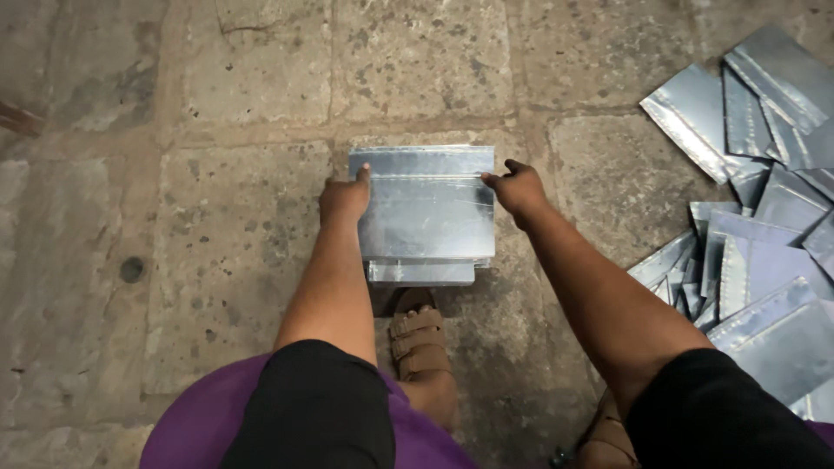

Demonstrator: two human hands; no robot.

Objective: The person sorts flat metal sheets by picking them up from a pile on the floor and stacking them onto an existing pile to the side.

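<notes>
Both hands are out over a metal sheet (426,204) that lies on the stone floor (234,243). Nearest the camera come the black sleeves (321,404) and a purple garment (195,426) at the bottom edge, with a sandalled foot (421,347) between the forearms, toes pointing at the sheet's near edge. A second sandal (599,434) shows partly under the right arm.

Left hand (344,198) is curled shut at the sheet's left edge, thumb up against the metal, gripping that side. Right hand (516,188) is at the right edge, fingers bent and fingertips touching the sheet near its upper right corner; whether it truly clamps the edge or only presses on it cannot be told.

Under the top sheet a stack (421,273) of similar pieces peeks out along the near side, just above the foot. The top sheet is shiny, rectangular, with a folded strip along its far edge.

Well to the right a pile (756,234) of like sheets lies scattered and overlapping, running from the upper right corner down the right edge. Farther off the floor is worn slabs with dark joints.
</notes>
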